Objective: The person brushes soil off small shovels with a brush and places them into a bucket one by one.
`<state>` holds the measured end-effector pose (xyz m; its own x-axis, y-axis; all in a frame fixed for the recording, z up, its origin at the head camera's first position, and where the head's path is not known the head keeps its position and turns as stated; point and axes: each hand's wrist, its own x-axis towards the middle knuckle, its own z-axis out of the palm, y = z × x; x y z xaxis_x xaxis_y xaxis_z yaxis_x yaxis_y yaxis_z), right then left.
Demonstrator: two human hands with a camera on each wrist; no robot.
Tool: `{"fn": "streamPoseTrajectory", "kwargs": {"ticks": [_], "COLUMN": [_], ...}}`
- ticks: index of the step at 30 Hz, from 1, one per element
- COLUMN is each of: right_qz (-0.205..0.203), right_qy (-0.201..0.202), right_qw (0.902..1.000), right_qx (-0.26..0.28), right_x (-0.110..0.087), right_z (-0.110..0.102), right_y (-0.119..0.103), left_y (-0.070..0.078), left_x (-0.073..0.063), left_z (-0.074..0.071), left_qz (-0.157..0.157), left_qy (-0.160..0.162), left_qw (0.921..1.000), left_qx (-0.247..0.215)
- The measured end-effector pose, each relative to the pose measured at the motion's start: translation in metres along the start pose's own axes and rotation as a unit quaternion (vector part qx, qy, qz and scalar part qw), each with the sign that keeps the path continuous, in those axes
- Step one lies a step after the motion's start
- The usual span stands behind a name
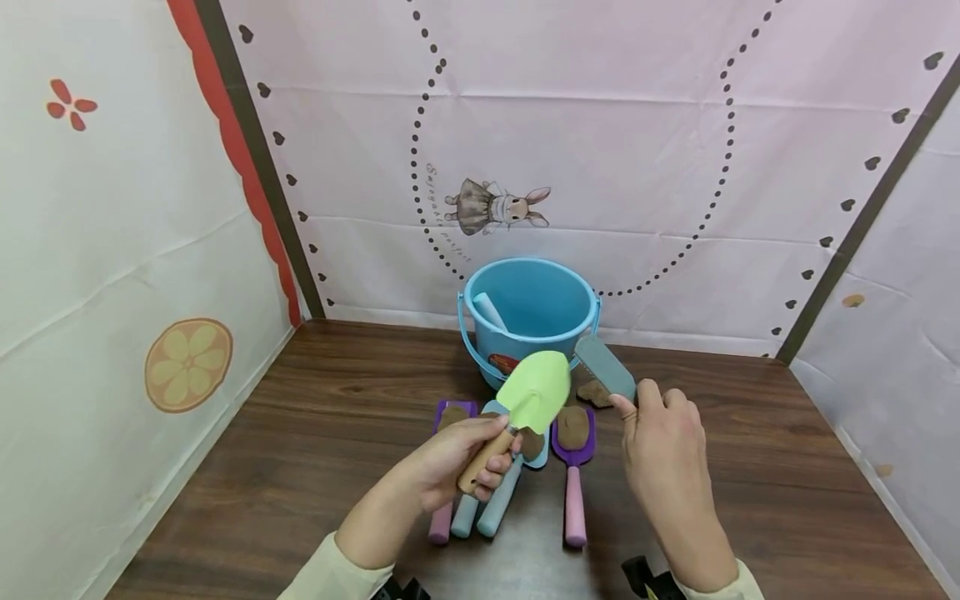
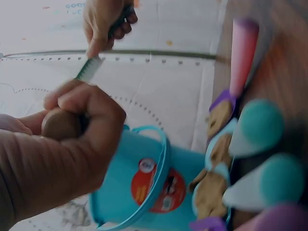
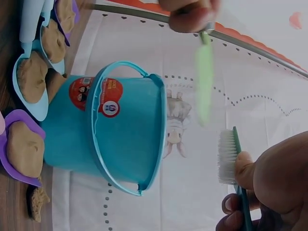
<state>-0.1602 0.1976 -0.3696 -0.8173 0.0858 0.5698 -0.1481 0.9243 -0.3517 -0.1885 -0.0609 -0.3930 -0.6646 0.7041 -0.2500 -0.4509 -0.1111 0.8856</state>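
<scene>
My left hand (image 1: 442, 458) grips the wooden handle of a small trowel with a light green blade (image 1: 536, 387). That blade is raised in front of the blue bucket (image 1: 487, 342) and points away from me. To its right, my right hand (image 1: 667, 442) holds a brush (image 1: 606, 367) by its handle, thumb along the green back. White bristles (image 3: 226, 156) show in the right wrist view, facing the trowel with a gap between. In the left wrist view the trowel's blade is hidden behind the left hand.
Toy shovels lie before the bucket, including a purple one with a pink handle (image 1: 574, 504) and a blue one (image 1: 498, 500), holding brown sand. A sand clump (image 1: 595, 394) sits by the bucket. A pale handle (image 1: 489, 312) leans inside it. Patterned cloth walls (image 1: 600, 167) surround the table.
</scene>
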Motion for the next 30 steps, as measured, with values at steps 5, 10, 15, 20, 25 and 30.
{"fn": "streamPoseTrajectory", "kwargs": {"ticks": [5, 10, 15, 20, 25, 30], "right_qz": [0.0, -0.004, 0.002, 0.004, 0.008, 0.009], "right_qy": [-0.014, -0.004, -0.009, -0.009, -0.01, -0.01], "right_qw": [0.9999, 0.9999, 0.9998, 0.9997, 0.9997, 0.9996], "right_qx": [0.007, 0.015, 0.019, 0.021, 0.021, 0.024], "right_x": [0.0, 0.002, 0.003, 0.001, 0.0, -0.001], "right_z": [-0.003, -0.006, -0.009, -0.011, -0.011, -0.013], "right_y": [-0.003, -0.005, -0.004, -0.003, -0.002, -0.001], "left_y": [0.012, 0.05, 0.093, 0.122, 0.137, 0.145], "left_x": [-0.007, -0.004, 0.017, 0.05, 0.087, 0.116], "left_z": [-0.01, -0.02, -0.031, -0.042, -0.049, -0.048], "left_qz": [0.061, 0.116, 0.112, 0.085, 0.059, 0.029], "left_qy": [0.112, 0.222, 0.335, 0.378, 0.363, 0.321], "left_qw": [0.9859, 0.9182, 0.756, 0.6289, 0.5317, 0.4859], "left_qx": [0.109, 0.307, 0.551, 0.674, 0.763, 0.812]}}
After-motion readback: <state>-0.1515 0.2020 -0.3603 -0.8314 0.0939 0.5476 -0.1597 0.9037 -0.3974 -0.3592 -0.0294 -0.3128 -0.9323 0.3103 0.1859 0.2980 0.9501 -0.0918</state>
